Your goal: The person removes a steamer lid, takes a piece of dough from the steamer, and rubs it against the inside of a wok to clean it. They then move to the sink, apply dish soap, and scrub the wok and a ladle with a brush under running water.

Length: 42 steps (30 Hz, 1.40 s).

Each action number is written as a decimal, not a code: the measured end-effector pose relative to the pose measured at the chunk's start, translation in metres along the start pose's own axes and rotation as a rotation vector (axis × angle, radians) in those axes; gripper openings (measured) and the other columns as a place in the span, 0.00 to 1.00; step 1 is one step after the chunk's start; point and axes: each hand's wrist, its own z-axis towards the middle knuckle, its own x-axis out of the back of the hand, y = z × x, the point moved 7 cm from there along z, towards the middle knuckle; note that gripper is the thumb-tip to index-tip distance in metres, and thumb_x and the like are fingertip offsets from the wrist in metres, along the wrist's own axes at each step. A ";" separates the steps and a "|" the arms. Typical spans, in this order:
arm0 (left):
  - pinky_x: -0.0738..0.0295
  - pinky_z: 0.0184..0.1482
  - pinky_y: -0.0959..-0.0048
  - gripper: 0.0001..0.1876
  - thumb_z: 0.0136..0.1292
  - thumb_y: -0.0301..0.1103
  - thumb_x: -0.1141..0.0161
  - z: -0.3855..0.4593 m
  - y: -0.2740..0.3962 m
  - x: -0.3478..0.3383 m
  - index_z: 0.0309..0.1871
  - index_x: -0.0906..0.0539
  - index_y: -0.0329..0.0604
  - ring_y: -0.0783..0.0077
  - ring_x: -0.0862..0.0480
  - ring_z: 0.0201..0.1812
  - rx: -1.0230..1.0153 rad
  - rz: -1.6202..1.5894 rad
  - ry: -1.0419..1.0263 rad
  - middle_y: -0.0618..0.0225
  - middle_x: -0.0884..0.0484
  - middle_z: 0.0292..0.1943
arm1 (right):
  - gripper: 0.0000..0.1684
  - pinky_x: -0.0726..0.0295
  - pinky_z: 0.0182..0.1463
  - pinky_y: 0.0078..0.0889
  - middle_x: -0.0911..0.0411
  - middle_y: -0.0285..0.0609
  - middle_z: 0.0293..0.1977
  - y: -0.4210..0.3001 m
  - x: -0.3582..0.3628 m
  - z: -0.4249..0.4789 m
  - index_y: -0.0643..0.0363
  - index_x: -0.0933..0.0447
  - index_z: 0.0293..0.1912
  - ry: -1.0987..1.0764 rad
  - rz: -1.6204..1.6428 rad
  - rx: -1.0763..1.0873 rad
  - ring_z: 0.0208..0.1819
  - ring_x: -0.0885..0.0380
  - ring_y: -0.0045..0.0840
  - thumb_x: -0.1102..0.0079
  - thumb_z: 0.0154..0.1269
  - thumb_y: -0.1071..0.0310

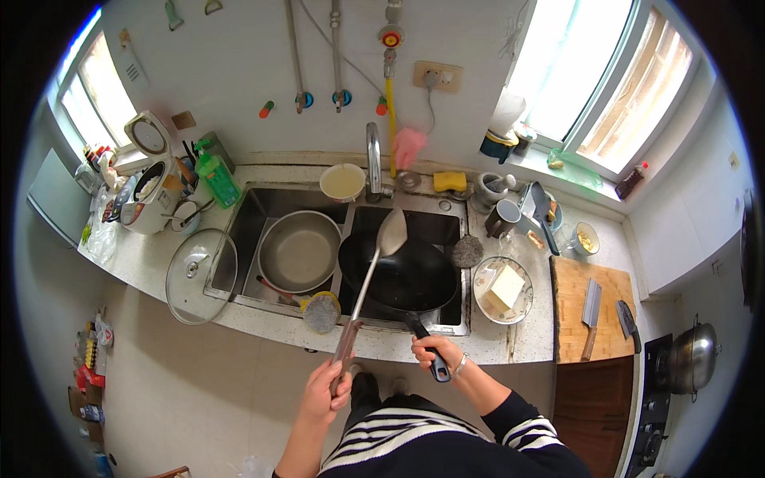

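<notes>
My left hand (pixel 326 391) grips the brown handle of a metal wok spatula (pixel 393 232), whose blade hangs above the black wok. In my right hand (pixel 436 354) is the long black handle of that wok (pixel 412 281), which sits over the right basin (pixel 461 310) of a double steel sink. The left basin holds a wide steel pan (pixel 300 251). A round grey scrubber with a yellow rim (pixel 321 313) rests at the sink's front edge. Right of the wok lie a dark scouring pad (pixel 468 251) and a patterned bowl (pixel 519 316) with a block of tofu (pixel 505 288).
The faucet (pixel 373 158) rises behind the wok, beside a bowl of cloudy liquid (pixel 342 182). A glass lid (pixel 191 293) overhangs the counter's front edge. On the cutting board (pixel 568 322) lie a cleaver (pixel 591 305) and a second knife (pixel 626 322). A lidded pot (pixel 693 358) stands on the stove.
</notes>
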 end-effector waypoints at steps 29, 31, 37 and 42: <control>0.42 0.15 0.81 0.22 0.62 0.46 0.66 0.148 -0.072 0.072 0.44 0.27 0.40 0.78 0.36 0.13 0.747 0.156 -0.020 0.70 0.32 0.15 | 0.21 0.29 0.44 0.45 0.27 0.62 0.38 -0.300 -0.033 0.239 0.69 0.33 0.41 0.876 -1.827 0.747 0.40 0.28 0.52 0.50 0.59 0.58; 0.40 0.15 0.82 0.20 0.61 0.48 0.62 0.145 -0.083 0.076 0.40 0.26 0.42 0.80 0.34 0.13 0.743 0.161 0.043 0.70 0.29 0.16 | 0.18 0.28 0.43 0.43 0.27 0.63 0.36 -0.303 -0.028 0.251 0.69 0.32 0.39 0.878 -1.850 0.734 0.40 0.28 0.51 0.49 0.58 0.61; 0.41 0.14 0.79 0.19 0.62 0.48 0.60 0.155 -0.094 0.085 0.23 0.30 0.44 0.79 0.33 0.13 0.611 0.320 0.209 0.70 0.30 0.14 | 0.15 0.23 0.33 0.37 0.25 0.57 0.35 -0.308 -0.033 0.240 0.72 0.30 0.43 0.862 -1.693 0.730 0.34 0.23 0.43 0.49 0.55 0.74; 0.44 0.14 0.78 0.19 0.63 0.46 0.61 0.160 -0.091 0.076 0.22 0.31 0.43 0.79 0.36 0.11 0.513 0.333 0.228 0.71 0.32 0.12 | 0.21 0.22 0.21 0.26 0.24 0.51 0.31 -0.318 -0.014 0.244 0.73 0.35 0.52 0.678 -1.221 0.669 0.26 0.21 0.30 0.52 0.57 0.79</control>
